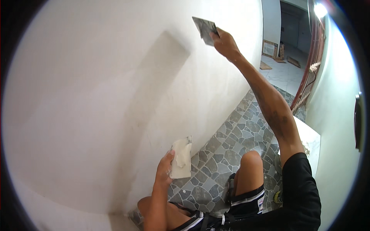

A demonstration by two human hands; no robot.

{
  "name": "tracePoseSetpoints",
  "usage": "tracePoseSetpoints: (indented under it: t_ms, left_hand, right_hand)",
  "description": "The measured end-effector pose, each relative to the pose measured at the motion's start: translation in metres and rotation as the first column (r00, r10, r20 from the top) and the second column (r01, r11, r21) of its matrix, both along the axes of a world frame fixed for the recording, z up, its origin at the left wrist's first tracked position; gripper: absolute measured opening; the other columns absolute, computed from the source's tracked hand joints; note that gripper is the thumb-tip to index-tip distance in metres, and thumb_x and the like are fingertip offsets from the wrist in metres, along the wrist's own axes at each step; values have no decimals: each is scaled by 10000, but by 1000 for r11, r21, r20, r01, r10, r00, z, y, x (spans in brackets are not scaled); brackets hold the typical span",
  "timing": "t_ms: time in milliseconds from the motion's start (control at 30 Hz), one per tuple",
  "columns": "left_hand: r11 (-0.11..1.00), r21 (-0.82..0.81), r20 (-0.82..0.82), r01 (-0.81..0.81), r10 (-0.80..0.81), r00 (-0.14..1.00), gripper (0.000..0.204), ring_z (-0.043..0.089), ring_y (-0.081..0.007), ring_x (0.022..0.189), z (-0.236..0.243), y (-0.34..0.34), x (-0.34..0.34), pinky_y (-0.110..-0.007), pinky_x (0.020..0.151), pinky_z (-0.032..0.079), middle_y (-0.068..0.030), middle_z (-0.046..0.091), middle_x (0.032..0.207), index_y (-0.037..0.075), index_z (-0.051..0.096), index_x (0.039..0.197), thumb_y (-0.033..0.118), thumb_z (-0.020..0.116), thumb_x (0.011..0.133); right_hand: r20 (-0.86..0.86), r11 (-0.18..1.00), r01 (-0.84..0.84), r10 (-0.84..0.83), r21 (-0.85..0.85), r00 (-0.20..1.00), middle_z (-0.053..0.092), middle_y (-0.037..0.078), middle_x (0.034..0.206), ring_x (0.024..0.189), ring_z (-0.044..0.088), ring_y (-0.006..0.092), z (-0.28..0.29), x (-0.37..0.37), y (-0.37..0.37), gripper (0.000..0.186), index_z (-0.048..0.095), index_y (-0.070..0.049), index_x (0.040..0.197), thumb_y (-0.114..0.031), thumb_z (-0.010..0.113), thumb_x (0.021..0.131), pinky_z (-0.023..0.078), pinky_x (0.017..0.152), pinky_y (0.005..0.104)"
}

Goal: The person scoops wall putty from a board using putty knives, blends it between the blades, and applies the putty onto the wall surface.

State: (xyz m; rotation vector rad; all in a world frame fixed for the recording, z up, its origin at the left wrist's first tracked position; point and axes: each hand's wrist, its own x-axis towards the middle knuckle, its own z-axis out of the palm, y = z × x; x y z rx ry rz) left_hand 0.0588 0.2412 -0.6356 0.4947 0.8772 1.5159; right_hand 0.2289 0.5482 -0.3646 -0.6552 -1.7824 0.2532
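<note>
Both grips are occupied, each closed around a flat tool. Left of my lower grip spreads the pale wall (69,100), mostly even in colour, so I judge that much of it is already coated; the long shadow (140,92) cast across it makes the nearer stretch hard to read. Beside the wall's lower part, my left hand (164,168) grasps a rectangular plate (186,173) by its left edge, and a thick smear of cream putty (182,157) lies on its face, just right of my thumb (172,153): plenty looks unused. Up and to the right of that load, a broad putty knife (203,30) is clenched in my right hand (226,44); its grey-streaked face appears to stand off the wall, since its shadow falls apart from it. Between the two grips I see only faint streaks and no thick ridge, so that stretch seems smoothed, though I cannot tell whether it is finished. Below my right forearm (260,82) runs the stone-patterned floor (231,134), and farther right, past my elbow, a white board (315,136) bears what looks like another dab of putty, suggesting more in reserve.
</note>
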Motion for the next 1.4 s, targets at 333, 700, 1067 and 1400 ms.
tracePoseSetpoints:
  t_ms: [333, 700, 1067, 1400]
  left_hand:
    - [995, -39, -62, -97, 94, 994, 389, 629, -181, 936, -10, -18, -25, -321, 783, 530, -112, 619, 1075, -26, 469, 1281, 233, 438, 992]
    - [937, -98, -11, -334, 335, 942, 322, 585, -153, 1005, -22, -50, -51, -277, 890, 463, -102, 604, 1098, -47, 489, 1227, 159, 496, 980]
    - [936, -123, 21, -331, 336, 942, 290, 599, -148, 959, -19, -23, -44, -291, 841, 493, -65, 613, 1056, -1, 518, 1203, 175, 510, 973]
    - [978, -32, 17, -204, 205, 979, 356, 626, -168, 902, -12, -23, -37, -311, 771, 530, -81, 623, 1043, 17, 512, 1230, 265, 516, 973]
  right_hand:
    - [19, 925, 119, -135, 361, 991, 644, 211, 1090, 1004, 624, 363, 23, -49, 59, 293, 570, -3, 1196, -134, 474, 952, 480, 885, 413]
    - [-138, 792, 260, -220, 553, 966, 561, 163, 1237, 1085, 556, 350, -52, -109, 57, 556, 529, -71, 1309, 9, 561, 760, 465, 929, 430]
    - [117, 867, 10, -78, 498, 990, 554, 150, 1260, 1112, 539, 345, -135, -90, -16, 576, 525, -78, 1298, 78, 541, 744, 448, 928, 419]
    - [-90, 967, 206, -194, 152, 977, 622, 268, 1072, 1001, 603, 403, 28, -67, 66, 354, 574, 45, 1164, -124, 426, 891, 469, 892, 421]
